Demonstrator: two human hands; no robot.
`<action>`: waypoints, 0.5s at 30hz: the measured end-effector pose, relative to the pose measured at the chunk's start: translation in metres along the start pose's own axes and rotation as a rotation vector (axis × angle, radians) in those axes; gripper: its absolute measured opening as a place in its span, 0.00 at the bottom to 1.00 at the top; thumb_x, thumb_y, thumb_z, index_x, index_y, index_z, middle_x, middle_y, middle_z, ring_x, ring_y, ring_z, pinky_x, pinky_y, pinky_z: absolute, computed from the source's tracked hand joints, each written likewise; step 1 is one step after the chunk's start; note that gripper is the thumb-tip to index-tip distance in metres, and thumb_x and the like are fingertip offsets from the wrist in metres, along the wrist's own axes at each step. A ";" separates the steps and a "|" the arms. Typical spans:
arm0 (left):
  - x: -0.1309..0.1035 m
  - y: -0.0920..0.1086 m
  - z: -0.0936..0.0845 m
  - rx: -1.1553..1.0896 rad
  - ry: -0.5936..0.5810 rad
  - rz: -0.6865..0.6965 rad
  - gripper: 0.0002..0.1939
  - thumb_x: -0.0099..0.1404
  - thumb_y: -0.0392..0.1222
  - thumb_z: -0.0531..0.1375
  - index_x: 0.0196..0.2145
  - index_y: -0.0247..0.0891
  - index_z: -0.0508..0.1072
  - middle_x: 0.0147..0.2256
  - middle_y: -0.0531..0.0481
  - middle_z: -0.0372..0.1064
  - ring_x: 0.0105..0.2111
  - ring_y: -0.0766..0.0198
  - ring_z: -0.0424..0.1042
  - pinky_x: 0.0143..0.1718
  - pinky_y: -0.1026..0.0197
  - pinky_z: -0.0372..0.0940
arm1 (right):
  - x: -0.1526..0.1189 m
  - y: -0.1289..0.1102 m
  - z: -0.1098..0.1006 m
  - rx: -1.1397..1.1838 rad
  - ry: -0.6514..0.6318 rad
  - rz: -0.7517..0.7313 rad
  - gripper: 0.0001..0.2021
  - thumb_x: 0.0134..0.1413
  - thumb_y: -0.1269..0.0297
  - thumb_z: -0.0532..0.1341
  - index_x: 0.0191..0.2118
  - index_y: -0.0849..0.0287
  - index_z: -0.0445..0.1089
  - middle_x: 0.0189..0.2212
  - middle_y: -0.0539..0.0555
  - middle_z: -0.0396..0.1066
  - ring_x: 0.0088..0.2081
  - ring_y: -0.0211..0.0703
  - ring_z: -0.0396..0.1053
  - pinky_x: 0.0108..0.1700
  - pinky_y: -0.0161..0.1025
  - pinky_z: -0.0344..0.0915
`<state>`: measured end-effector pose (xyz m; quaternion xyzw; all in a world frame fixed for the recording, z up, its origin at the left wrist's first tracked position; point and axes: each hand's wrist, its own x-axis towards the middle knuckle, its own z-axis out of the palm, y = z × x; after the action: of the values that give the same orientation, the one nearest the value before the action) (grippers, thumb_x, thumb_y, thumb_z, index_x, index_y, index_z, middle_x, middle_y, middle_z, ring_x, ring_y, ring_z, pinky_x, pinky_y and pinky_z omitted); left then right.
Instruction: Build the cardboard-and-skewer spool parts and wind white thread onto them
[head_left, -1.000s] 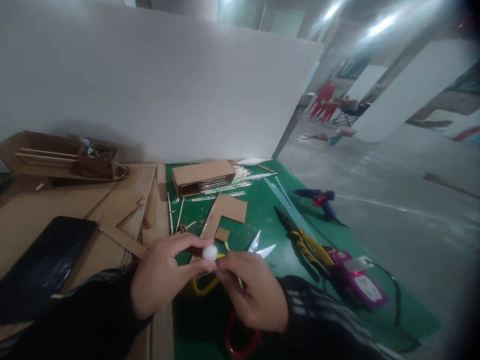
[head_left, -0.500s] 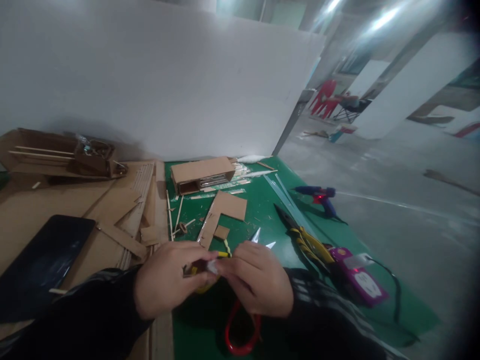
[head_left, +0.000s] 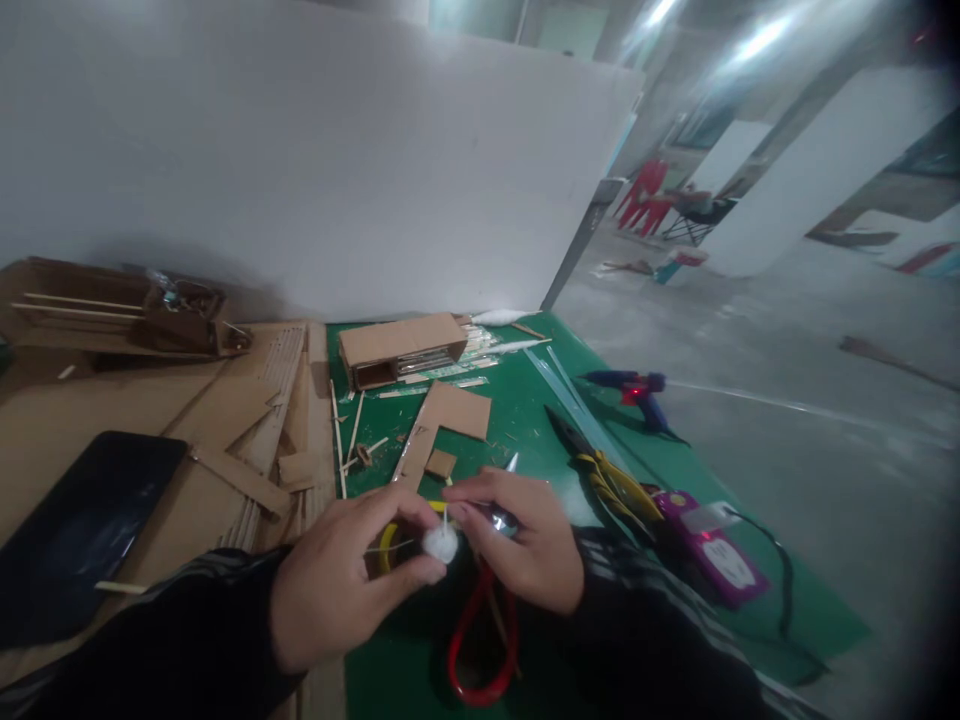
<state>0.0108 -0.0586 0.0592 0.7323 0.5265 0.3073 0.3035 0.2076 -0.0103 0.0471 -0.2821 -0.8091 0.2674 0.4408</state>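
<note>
Between the thumb and fingers of my left hand (head_left: 345,570) is a small white round piece (head_left: 441,543), its kind unclear, with a thin pale stem rising from it. My right hand (head_left: 521,530) is closed in a pinch at the top of that stem; what its fingertips hold is too small to make out. Under and behind my fingers shows a yellow curved loop (head_left: 387,548), partly hidden. A red-handled pair of scissors (head_left: 484,695) lies below my right hand, its blades partly covered by that hand.
Cardboard pieces (head_left: 461,408), a cardboard box (head_left: 405,345) and thin sticks lie on the green table (head_left: 525,420). Yellow-handled pliers (head_left: 611,485), a purple box (head_left: 712,550) with a cable and a blue glue gun (head_left: 637,390) are at right. A black flat object (head_left: 90,530) lies left.
My hands have parted slightly, so the white round piece between the fingertips now shows in full. My right hand has turned a little, and the view has shifted slightly.
</note>
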 end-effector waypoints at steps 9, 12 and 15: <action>0.000 -0.008 0.001 -0.069 0.064 0.196 0.14 0.65 0.42 0.61 0.49 0.45 0.74 0.41 0.50 0.76 0.42 0.62 0.74 0.44 0.64 0.66 | -0.002 0.001 0.015 0.028 -0.106 0.041 0.10 0.60 0.70 0.55 0.31 0.60 0.72 0.22 0.51 0.69 0.24 0.36 0.65 0.26 0.32 0.59; 0.003 -0.014 0.001 -0.021 0.134 0.199 0.13 0.65 0.43 0.60 0.47 0.43 0.75 0.39 0.49 0.75 0.40 0.63 0.73 0.42 0.65 0.66 | -0.007 0.001 0.020 -0.042 -0.142 0.018 0.12 0.61 0.69 0.53 0.29 0.59 0.70 0.22 0.51 0.67 0.24 0.37 0.63 0.27 0.33 0.58; 0.005 -0.017 0.001 0.034 0.159 0.175 0.13 0.66 0.45 0.59 0.47 0.42 0.75 0.40 0.47 0.75 0.42 0.61 0.73 0.42 0.64 0.67 | -0.010 -0.002 0.022 -0.073 -0.188 -0.032 0.10 0.60 0.71 0.53 0.32 0.59 0.70 0.23 0.52 0.68 0.25 0.38 0.63 0.27 0.34 0.58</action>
<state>0.0028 -0.0496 0.0467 0.7537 0.4881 0.3807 0.2207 0.1932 -0.0226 0.0324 -0.2586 -0.8605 0.2557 0.3567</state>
